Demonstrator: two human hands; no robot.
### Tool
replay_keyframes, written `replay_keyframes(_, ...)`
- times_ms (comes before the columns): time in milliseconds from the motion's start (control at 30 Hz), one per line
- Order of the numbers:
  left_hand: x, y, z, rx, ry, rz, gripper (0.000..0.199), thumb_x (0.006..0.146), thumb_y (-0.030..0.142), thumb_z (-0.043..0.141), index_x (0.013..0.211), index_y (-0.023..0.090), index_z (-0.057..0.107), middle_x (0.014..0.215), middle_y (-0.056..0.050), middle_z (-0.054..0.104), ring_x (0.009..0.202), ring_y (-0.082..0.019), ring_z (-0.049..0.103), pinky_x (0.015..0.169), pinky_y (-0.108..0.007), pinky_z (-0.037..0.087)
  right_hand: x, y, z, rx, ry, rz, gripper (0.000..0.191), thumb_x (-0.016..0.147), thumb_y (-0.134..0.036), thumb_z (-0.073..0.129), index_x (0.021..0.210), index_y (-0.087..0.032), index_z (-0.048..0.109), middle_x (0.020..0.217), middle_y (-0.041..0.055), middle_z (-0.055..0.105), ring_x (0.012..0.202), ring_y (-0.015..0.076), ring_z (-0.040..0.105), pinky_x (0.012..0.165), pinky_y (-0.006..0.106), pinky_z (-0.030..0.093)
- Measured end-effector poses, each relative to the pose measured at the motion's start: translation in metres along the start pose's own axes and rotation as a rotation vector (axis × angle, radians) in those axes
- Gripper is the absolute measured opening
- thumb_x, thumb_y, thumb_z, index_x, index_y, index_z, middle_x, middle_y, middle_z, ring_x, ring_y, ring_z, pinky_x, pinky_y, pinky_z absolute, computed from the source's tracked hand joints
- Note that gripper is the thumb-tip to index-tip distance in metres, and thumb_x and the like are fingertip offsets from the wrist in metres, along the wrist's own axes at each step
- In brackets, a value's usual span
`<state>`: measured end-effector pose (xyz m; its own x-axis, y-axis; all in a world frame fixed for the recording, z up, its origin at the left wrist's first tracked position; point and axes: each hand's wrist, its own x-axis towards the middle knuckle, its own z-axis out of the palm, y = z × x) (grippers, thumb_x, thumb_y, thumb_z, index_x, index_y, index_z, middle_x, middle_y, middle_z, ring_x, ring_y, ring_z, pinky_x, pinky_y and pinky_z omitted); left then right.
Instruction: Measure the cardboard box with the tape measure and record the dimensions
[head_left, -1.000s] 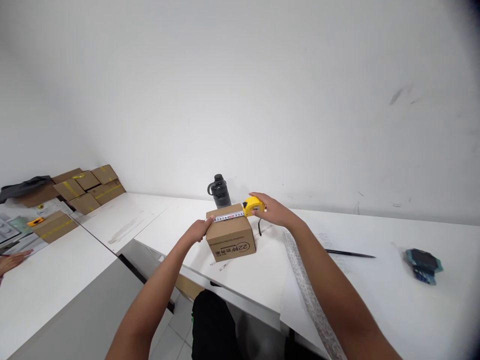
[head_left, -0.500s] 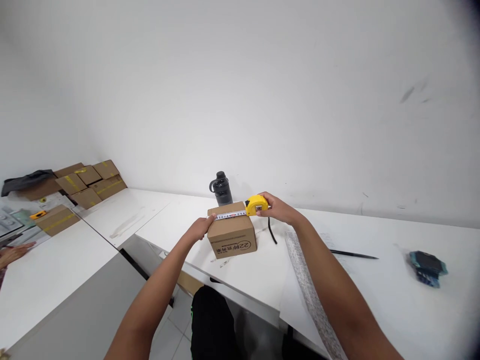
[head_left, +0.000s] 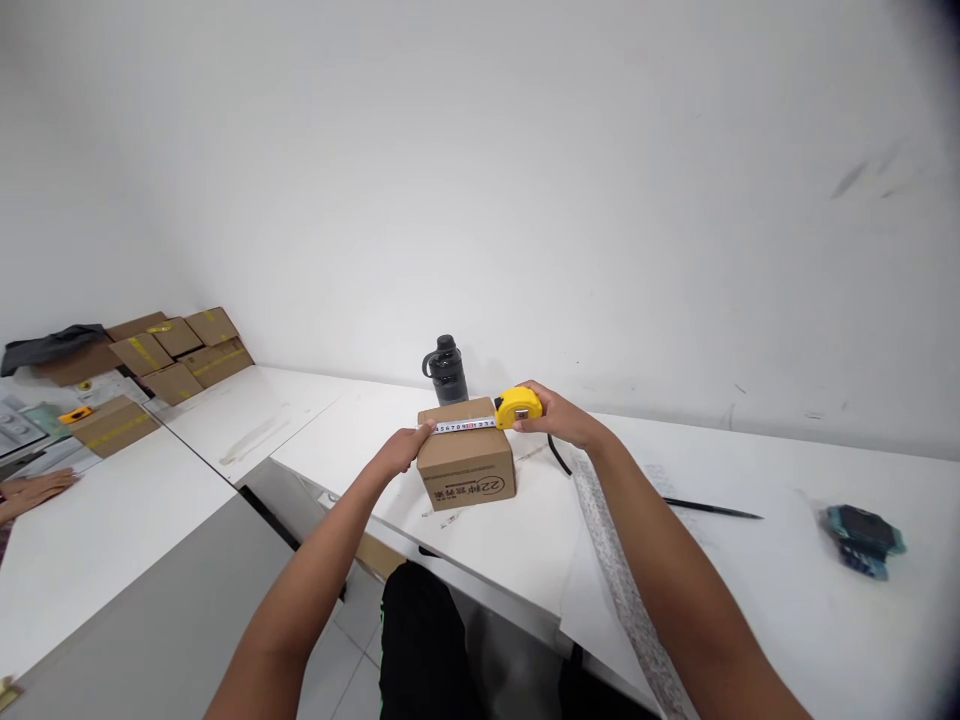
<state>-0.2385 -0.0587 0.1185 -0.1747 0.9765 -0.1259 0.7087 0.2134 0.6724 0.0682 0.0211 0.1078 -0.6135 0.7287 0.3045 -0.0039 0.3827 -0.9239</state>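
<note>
Left grip (head_left: 403, 449) pinched, right grip (head_left: 559, 414) curled

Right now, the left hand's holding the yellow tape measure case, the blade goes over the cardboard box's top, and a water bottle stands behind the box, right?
Not quite: the head view shows the right hand, not the left hand, holding the yellow tape measure case. The tape blade does go over the top of the cardboard box, and the water bottle stands behind it.

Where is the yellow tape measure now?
In the head view, the yellow tape measure is right of centre, in the right hand, by the right edge of the printed box; its blade runs across the top to the left hand.
</note>
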Motion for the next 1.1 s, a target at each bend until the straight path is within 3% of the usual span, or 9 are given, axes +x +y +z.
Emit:
replay_keyframes(167, -0.004, 0.006, -0.001, 0.031, 0.037, -0.027, 0.073, 0.071, 0.085, 0.037, 0.075, 0.018, 0.066, 0.072, -0.012, 0.066, 0.068, -0.027, 0.06, 0.057, -0.033, 0.039, 0.001, 0.002, 0.001, -0.035, 0.037, -0.005, 0.047, 0.07, -0.04, 0.072, 0.111, -0.025, 0.054, 0.102, 0.0014, 0.061, 0.094, 0.0214, 0.058, 0.081, 0.036, 0.049)
replay_keyframes(267, -0.008, 0.013, 0.0, 0.155, 0.238, -0.018, 0.066, 0.071, 0.081, 0.044, 0.085, 0.02, 0.065, 0.094, -0.014, 0.069, 0.095, -0.035, 0.06, 0.074, -0.037, 0.042, 0.002, 0.003, 0.002, -0.042, 0.06, -0.003, 0.049, 0.068, -0.041, 0.072, 0.111, -0.026, 0.054, 0.1, 0.0007, 0.061, 0.091, 0.021, 0.058, 0.079, 0.036, 0.05)
replay_keyframes(367, -0.011, 0.015, 0.004, 0.213, 0.404, 0.064, 0.067, 0.074, 0.076, 0.047, 0.11, 0.02, 0.059, 0.12, -0.017, 0.062, 0.115, -0.037, 0.051, 0.087, -0.041, 0.04, 0.0, 0.001, 0.0, -0.027, 0.075, -0.012, 0.048, 0.068, -0.041, 0.073, 0.11, -0.026, 0.055, 0.1, 0.001, 0.061, 0.091, 0.0207, 0.058, 0.079, 0.036, 0.05)
replay_keyframes(567, -0.01, 0.005, 0.011, -0.095, 0.283, 0.188, 0.066, 0.08, 0.069, 0.05, 0.125, 0.021, 0.05, 0.132, -0.015, 0.054, 0.122, -0.03, 0.049, 0.098, -0.036, 0.037, -0.005, -0.002, -0.006, -0.034, 0.048, 0.007, 0.048, 0.069, -0.038, 0.072, 0.112, -0.025, 0.055, 0.103, 0.0026, 0.062, 0.095, 0.0224, 0.058, 0.083, 0.039, 0.049)
replay_keyframes(700, -0.004, -0.003, 0.021, -0.486, 0.114, 0.034, 0.085, 0.077, 0.069, 0.055, 0.143, 0.024, 0.026, 0.144, -0.016, 0.041, 0.124, -0.027, 0.049, 0.095, -0.034, 0.042, -0.001, 0.006, -0.009, 0.005, 0.045, 0.022, 0.049, 0.066, -0.037, 0.074, 0.11, -0.025, 0.055, 0.103, 0.0021, 0.063, 0.096, 0.0223, 0.058, 0.084, 0.038, 0.049)
replay_keyframes(767, 0.0, -0.006, 0.028, -0.634, 0.093, -0.04, 0.088, 0.078, 0.067, 0.057, 0.144, 0.025, 0.018, 0.144, -0.015, 0.042, 0.125, -0.025, 0.049, 0.093, -0.033, 0.044, 0.001, 0.01, -0.01, 0.034, 0.044, 0.02, 0.049, 0.065, -0.037, 0.075, 0.108, -0.025, 0.055, 0.103, 0.0017, 0.063, 0.096, 0.0219, 0.059, 0.084, 0.038, 0.048)
replay_keyframes(933, 0.01, -0.004, 0.037, -0.814, 0.232, -0.101, 0.068, 0.08, 0.049, 0.059, 0.136, 0.026, 0.028, 0.133, -0.011, 0.049, 0.114, -0.022, 0.056, 0.084, -0.031, 0.049, 0.004, 0.014, -0.011, 0.079, 0.025, -0.014, 0.047, 0.064, -0.034, 0.076, 0.106, -0.025, 0.055, 0.1, -0.0001, 0.063, 0.092, 0.0198, 0.058, 0.082, 0.035, 0.048)
replay_keyframes(1100, 0.008, 0.003, 0.027, -0.765, 0.172, -0.09, 0.054, 0.074, 0.038, 0.064, 0.121, 0.025, 0.043, 0.116, -0.007, 0.057, 0.094, -0.02, 0.061, 0.069, -0.027, 0.048, 0.005, 0.014, -0.012, 0.064, 0.043, 0.002, 0.047, 0.065, -0.035, 0.075, 0.107, -0.025, 0.056, 0.101, 0.0007, 0.063, 0.093, 0.0204, 0.058, 0.083, 0.036, 0.048)
